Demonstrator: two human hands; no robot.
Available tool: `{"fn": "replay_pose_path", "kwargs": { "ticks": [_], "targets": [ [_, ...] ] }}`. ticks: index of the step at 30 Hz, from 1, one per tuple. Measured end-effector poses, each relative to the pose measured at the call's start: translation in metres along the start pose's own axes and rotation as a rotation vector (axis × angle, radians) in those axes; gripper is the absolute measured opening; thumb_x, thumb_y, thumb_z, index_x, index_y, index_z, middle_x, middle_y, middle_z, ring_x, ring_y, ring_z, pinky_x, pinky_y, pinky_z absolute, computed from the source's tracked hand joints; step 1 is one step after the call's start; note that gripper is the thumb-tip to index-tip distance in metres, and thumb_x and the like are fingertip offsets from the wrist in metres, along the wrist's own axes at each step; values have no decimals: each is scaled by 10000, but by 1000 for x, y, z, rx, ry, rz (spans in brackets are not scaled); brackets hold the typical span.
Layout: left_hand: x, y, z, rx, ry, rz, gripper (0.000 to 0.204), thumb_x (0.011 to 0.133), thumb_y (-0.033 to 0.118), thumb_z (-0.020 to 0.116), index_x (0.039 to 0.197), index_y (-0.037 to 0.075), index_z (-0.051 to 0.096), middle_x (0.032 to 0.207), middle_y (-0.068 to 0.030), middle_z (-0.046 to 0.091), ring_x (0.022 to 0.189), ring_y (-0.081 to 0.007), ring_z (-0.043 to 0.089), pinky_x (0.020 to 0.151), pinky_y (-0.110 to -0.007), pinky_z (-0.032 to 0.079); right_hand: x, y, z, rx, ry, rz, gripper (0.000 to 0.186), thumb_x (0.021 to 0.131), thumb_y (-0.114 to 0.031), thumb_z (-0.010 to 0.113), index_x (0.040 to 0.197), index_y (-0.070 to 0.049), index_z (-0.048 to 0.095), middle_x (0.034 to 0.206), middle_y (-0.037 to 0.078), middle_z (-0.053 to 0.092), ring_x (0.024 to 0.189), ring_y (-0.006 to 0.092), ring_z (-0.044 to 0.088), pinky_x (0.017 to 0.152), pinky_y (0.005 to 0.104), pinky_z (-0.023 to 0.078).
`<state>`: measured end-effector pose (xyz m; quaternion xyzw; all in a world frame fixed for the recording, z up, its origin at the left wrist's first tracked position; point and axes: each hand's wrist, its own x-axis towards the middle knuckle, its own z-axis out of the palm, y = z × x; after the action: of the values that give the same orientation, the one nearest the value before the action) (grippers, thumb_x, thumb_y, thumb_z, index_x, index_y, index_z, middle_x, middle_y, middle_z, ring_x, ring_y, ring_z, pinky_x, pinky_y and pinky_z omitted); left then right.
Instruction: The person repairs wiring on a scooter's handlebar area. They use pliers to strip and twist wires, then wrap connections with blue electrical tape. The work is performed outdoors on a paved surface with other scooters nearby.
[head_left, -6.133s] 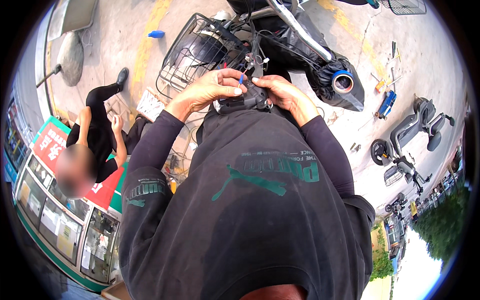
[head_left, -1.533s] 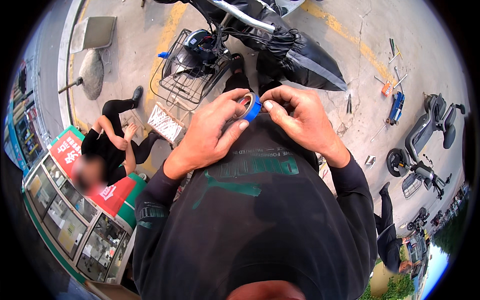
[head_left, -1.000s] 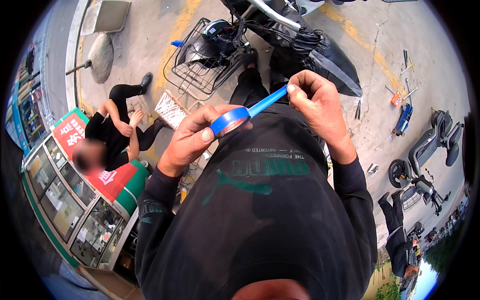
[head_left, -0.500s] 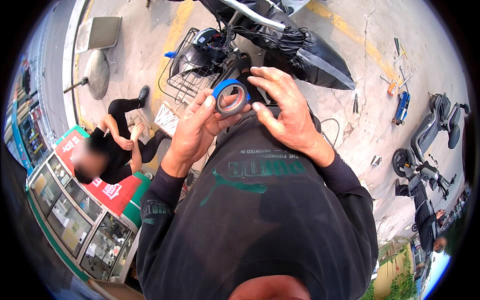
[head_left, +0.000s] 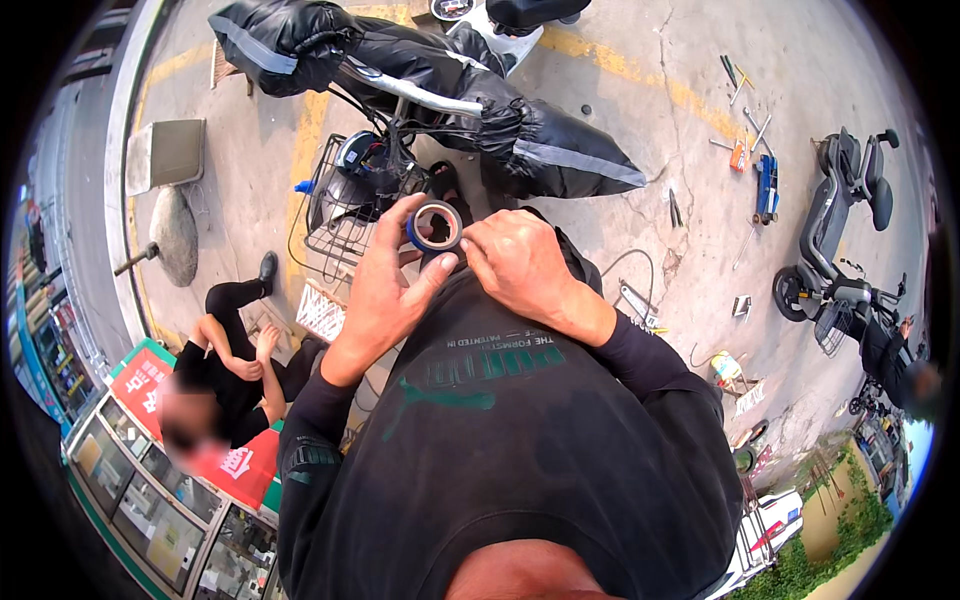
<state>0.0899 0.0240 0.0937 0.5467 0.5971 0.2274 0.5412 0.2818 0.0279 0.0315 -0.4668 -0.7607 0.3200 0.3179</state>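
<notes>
My left hand grips a roll of blue tape between thumb and fingers, the round hole of its core turned up at me. At the roll's right edge my right hand is closed, its thumb and bent fingers pinching the tape there. Whether a loose end lies between these fingertips is hidden. Both hands are in front of my dark shirt. Just beyond them stands a scooter's wire basket with a dark, rounded part and wiring in it.
Padded black handlebar covers spread across the far side. A seated person is at the left beside a glass-fronted cabinet. Tools, among them a blue jack, lie on the concrete at right. Another scooter stands farther right.
My right hand has gone from spread fingers to a closed pinch against the roll. The tape roll has tipped, showing more of its hole, and the view has shifted.
</notes>
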Motion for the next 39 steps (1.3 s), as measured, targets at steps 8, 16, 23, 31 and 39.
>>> {"fn": "replay_pose_path", "kwargs": {
  "ticks": [8,16,23,31,39],
  "targets": [
    [12,0,-11,693,-115,314,187,948,105,647,1053,-41,597,1382,-290,493,1139,-454,594,960,-477,497,13,-5,-1,-44,-13,-101,131,765,-117,738,730,-50,631,666,95,615,660,277,617,635,406,481],
    [-16,72,-37,351,-276,627,223,866,121,725,960,-22,582,1388,-304,456,1105,-411,583,942,-459,508,86,58,-53,-418,229,183,187,854,-137,684,728,0,668,673,146,654,596,258,659,602,355,518],
    [-5,-61,-54,-706,135,-102,466,1031,461,591,987,0,640,1236,-183,642,1136,-243,640,944,-350,522,40,59,-175,256,75,370,242,1015,-145,634,1194,-2,710,1015,90,768,992,140,690,939,300,508],
    [57,-54,21,174,217,327,365,787,85,843,1035,45,579,1262,-128,623,1039,-224,637,848,-320,500,8,45,-80,740,-9,611,345,1018,-92,605,1352,-12,626,1055,106,757,942,128,689,868,280,539],
    [180,-37,78,712,58,848,699,727,288,857,1342,127,567,1272,-81,616,1229,-288,575,1121,-459,407,-23,35,-99,697,-349,777,671,975,-166,628,1533,65,336,998,92,774,1050,112,655,1059,321,427]
  ]
}}
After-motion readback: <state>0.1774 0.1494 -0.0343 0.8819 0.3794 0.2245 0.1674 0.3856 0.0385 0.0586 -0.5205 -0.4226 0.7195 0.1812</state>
